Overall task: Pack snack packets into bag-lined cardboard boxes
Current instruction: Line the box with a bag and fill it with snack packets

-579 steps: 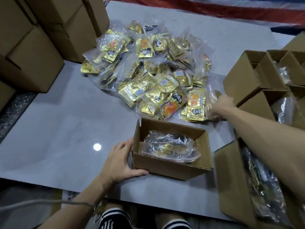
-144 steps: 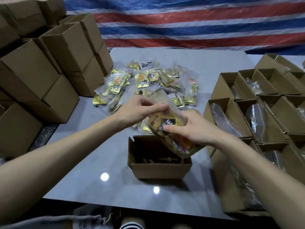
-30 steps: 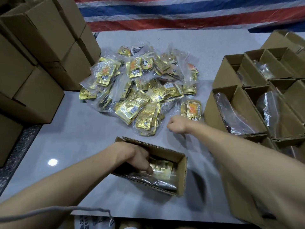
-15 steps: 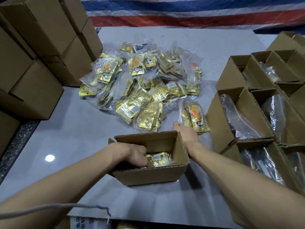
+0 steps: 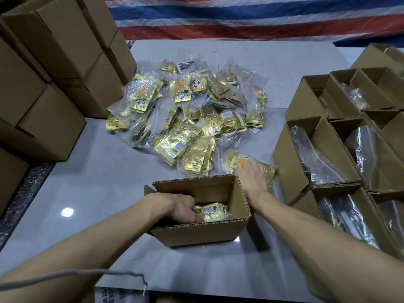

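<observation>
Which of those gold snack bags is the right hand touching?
The lone bag with the orange picture, lying apart from the pile, just beyond the right corner of the open box. The right hand rests on it.

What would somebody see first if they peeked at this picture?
The big heap of shiny gold snack packets in the middle of the grey table. Nearer the person sits an open cardboard box, with the left hand reaching inside and the right hand resting on a packet beside it.
</observation>
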Demonstrator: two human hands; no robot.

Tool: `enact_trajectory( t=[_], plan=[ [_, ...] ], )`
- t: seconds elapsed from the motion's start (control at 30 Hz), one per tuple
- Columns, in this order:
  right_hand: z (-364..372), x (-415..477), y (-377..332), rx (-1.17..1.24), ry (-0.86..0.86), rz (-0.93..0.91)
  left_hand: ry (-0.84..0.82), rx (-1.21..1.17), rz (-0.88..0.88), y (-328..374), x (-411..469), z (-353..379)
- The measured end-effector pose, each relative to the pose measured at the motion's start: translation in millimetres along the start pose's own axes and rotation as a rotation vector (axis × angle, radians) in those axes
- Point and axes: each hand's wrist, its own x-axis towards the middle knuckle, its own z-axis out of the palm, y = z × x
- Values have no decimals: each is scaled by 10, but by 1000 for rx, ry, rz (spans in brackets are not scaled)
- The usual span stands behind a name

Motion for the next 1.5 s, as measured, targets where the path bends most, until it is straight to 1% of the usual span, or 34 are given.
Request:
enact_trajectory(
  t=[0.03, 0.1, 0.3, 0.4, 0.5, 0.63, 0.67, 0.83, 0.93, 1.0, 1.23, 1.43, 1.5],
  plan=[
    [0, 12, 16, -19, 17, -42, -5, 2, 1, -1, 1, -8],
    [20, 44, 44, -12, -5, -81, -9, 4, 3, 1, 5, -18],
    [32, 166, -67, 74, -54, -39, -33, 12, 12, -7, -11, -15],
    [-46, 322, -145, 204, -4, -8, -53, 17, 12, 17, -20, -31],
    [-101, 436, -234, 262, 52, -3, -43, 21, 14, 50, -31, -35],
    [-109, 518, -312, 420, -11, 59, -27, 40, 25, 98, -64, -33],
    [-105, 534, -314, 493, -3, 79, -27, 41, 29, 112, -70, -34],
    [-205, 500, -277, 863, 118, 290, 1, 8, 65, 142, -130, -22],
    [-336, 453, -206, 956, 164, 362, 26, -44, 111, 145, -197, -24],
    [-414, 431, -164, 996, 189, 373, 59, -80, 151, 158, -256, -42],
    [-803, 285, -138, 1104, 365, 292, 184, -161, 224, 200, -528, -160],
    [-1241, 23, -110, 1132, 514, 145, 185, -179, 241, 233, -777, -200],
    [-1388, -58, -139, 1173, 551, 90, 216, -165, 235, 221, -861, -226]
  ],
)
